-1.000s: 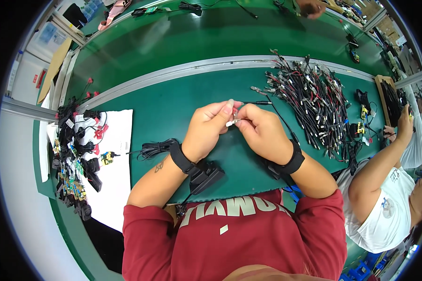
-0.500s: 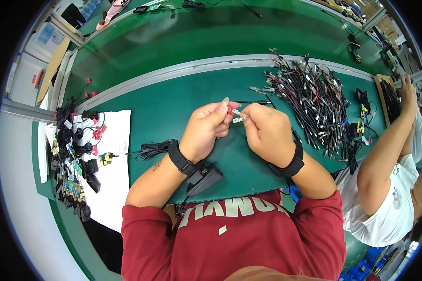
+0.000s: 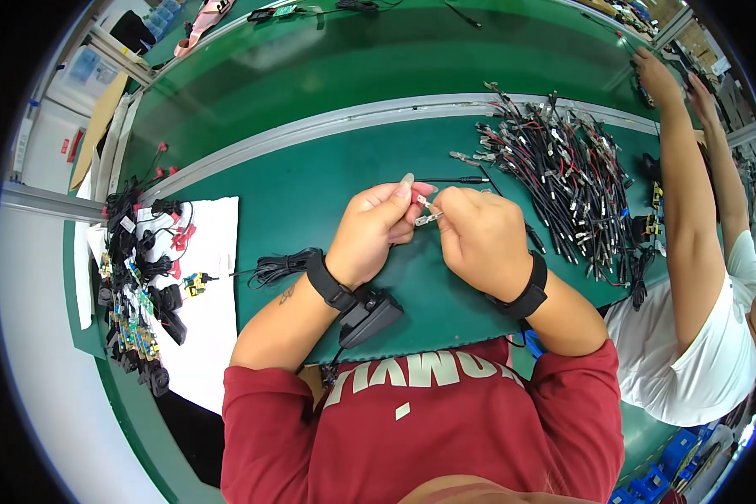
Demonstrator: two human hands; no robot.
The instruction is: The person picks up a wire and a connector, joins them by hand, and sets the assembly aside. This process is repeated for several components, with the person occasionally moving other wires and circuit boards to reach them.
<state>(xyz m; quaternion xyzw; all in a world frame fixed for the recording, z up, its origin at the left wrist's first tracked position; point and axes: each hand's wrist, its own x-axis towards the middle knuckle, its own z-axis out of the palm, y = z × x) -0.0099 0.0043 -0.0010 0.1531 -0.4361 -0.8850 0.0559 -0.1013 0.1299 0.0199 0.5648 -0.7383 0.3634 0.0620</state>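
Fingers [image 3: 400, 195] pinching — left hand [image 3: 370, 228] on a red wire [image 3: 415, 196], right hand [image 3: 484, 239] on a clear connector [image 3: 428, 220], which sits between the hands over the green table [image 3: 302, 185]. Cable heap [image 3: 563, 181] to the right — coiled black cable [image 3: 284, 267] near left wristband [image 3: 328, 284].
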